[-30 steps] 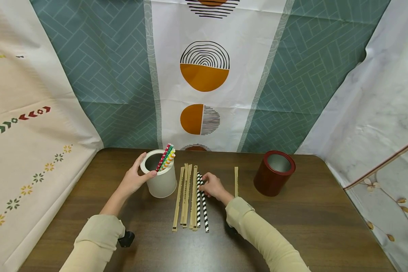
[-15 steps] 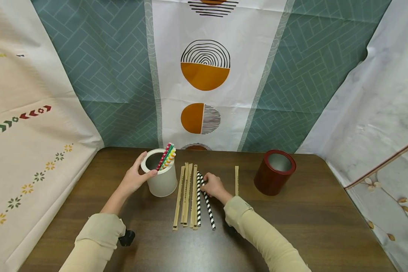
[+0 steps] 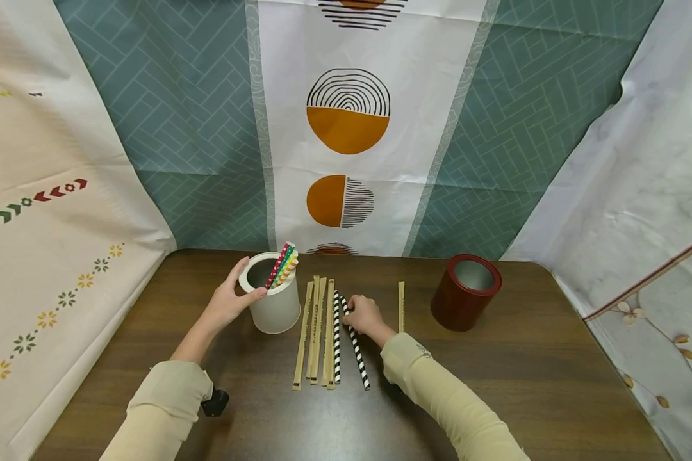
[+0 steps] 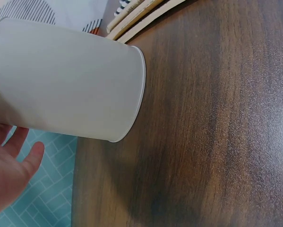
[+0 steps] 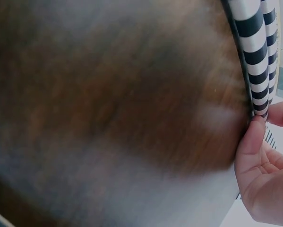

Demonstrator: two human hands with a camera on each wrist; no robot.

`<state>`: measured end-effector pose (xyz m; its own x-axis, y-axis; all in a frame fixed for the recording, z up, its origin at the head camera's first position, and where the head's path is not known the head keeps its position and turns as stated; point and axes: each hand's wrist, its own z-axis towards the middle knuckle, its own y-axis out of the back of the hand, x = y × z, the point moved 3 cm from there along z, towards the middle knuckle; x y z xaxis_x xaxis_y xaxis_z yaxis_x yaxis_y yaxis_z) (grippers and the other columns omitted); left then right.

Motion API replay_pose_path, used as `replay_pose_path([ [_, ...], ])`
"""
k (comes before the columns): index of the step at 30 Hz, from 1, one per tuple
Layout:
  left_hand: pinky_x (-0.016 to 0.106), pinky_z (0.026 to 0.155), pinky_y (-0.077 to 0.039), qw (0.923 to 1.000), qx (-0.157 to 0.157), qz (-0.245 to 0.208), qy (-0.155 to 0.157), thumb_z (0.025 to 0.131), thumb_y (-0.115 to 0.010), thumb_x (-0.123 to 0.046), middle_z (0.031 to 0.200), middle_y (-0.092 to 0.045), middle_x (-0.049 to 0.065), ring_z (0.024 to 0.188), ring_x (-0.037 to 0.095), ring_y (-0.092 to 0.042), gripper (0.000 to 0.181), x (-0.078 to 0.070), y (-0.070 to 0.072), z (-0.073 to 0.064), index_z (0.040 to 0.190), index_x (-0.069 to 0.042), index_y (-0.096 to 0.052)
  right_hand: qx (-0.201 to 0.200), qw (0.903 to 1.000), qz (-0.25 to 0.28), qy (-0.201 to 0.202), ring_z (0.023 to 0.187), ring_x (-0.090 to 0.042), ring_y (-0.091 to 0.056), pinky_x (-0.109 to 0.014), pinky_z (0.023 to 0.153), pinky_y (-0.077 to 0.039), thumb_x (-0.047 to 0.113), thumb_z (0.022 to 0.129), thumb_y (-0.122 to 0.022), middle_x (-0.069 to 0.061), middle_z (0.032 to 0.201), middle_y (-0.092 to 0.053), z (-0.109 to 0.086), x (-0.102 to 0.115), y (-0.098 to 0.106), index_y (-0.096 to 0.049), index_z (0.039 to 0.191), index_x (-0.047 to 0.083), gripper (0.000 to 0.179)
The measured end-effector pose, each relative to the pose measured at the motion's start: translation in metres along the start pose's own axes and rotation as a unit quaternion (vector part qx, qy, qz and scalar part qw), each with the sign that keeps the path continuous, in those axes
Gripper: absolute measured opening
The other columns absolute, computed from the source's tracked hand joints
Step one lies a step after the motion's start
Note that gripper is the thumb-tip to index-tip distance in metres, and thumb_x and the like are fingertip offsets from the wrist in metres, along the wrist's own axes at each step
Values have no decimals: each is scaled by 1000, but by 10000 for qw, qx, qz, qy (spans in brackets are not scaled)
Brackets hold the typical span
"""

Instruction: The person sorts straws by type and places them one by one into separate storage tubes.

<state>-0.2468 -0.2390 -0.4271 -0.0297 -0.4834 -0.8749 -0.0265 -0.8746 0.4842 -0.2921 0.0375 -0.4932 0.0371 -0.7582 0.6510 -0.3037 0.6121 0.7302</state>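
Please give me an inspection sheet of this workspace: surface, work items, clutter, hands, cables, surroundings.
Surface: dark wood table.
Work items: white cup holding coloured straws; two black-and-white striped straws and a row of tan wrapped straws lying flat.
Clutter: red cup; one separate tan straw; small black object.
Hands: left hand grips the white cup's rim; right hand pinches one striped straw.
Cables: nothing seen.
Surroundings: patterned cloth backdrops.
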Motion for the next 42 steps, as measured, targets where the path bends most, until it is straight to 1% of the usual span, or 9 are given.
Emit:
replay_pose_path([
  [3, 58, 99, -23, 10000, -4, 16, 0, 79, -64, -36, 147, -16, 14, 133, 34, -17, 86, 0, 0, 0, 143, -18, -9, 39, 9998, 173, 0, 39, -12, -46, -23, 37, -39, 13, 77, -66, -6, 69, -55, 0, -2, 1, -52, 89, 4, 21],
  [10, 57, 100, -23, 10000, -16, -22, -17, 80, -63, -35, 146, -17, 14, 132, 34, -18, 85, 0, 0, 0, 143, -19, -9, 209, 9957, 900, -72, 38, -12, -44, -24, 36, -40, 7, 76, -62, -5, 51, -47, -1, -8, 6, -51, 87, 2, 17],
  [17, 58, 99, -23, 10000, -29, 45, 20, 79, -63, -36, 146, -17, 14, 132, 34, -19, 85, 1, 0, 0, 143, -21, -8, 445, 9886, 1431, -151, 38, -12, -45, -27, 38, -43, 5, 76, -60, -5, 52, -47, -4, -11, 17, -50, 88, 1, 16],
  [21, 58, 99, -24, 10000, -26, 42, 12, 79, -63, -36, 146, -18, 15, 132, 34, -19, 85, 1, 0, 0, 143, -22, -8, 620, 9833, 1699, -222, 39, -14, -49, -30, 41, -45, 3, 76, -57, -6, 51, -50, -8, -5, 28, -48, 90, 1, 16],
  [27, 58, 100, -22, 10000, -18, 52, -22, 80, -63, -35, 146, -17, 14, 133, 34, -17, 85, 0, 0, 0, 143, -21, -8, 734, 9740, 2112, -374, 42, -14, -52, -32, 45, -46, 0, 77, -56, -7, 58, -54, -9, 4, 44, -45, 91, 3, 18],
  [30, 58, 100, -22, 10000, -17, 62, -30, 80, -63, -35, 147, -16, 14, 133, 35, -17, 85, -1, 0, -1, 143, -20, -8, 749, 9706, 2261, -343, 44, -15, -54, -32, 47, -48, 1, 79, -56, -8, 66, -57, -10, 10, 51, -44, 92, 3, 18],
  [35, 58, 100, -22, 10000, -2, 71, -3, 80, -63, -35, 147, -16, 14, 133, 35, -17, 86, -1, 0, -1, 143, -20, -8, 729, 9629, 2585, -261, 48, -16, -57, -27, 46, -47, 2, 79, -56, -10, 75, -59, -11, 24, 64, -44, 95, 2, 20],
  [39, 58, 99, -23, 10000, 2, 84, 6, 80, -63, -35, 147, -16, 14, 132, 35, -18, 85, -2, 0, -2, 143, -20, -8, 654, 9554, 2876, -134, 50, -16, -58, -25, 45, -47, 1, 79, -56, -9, 73, -60, -12, 36, 75, -43, 94, 3, 20],
  [42, 58, 99, -24, 10000, 5, 91, 1, 80, -63, -36, 147, -16, 15, 132, 35, -18, 86, -3, 0, -2, 143, -20, -8, 532, 9489, 3111, 6, 51, -15, -59, -24, 46, -47, 1, 80, -55, -6, 69, -59, -15, 47, 84, -42, 93, 4, 19],
])
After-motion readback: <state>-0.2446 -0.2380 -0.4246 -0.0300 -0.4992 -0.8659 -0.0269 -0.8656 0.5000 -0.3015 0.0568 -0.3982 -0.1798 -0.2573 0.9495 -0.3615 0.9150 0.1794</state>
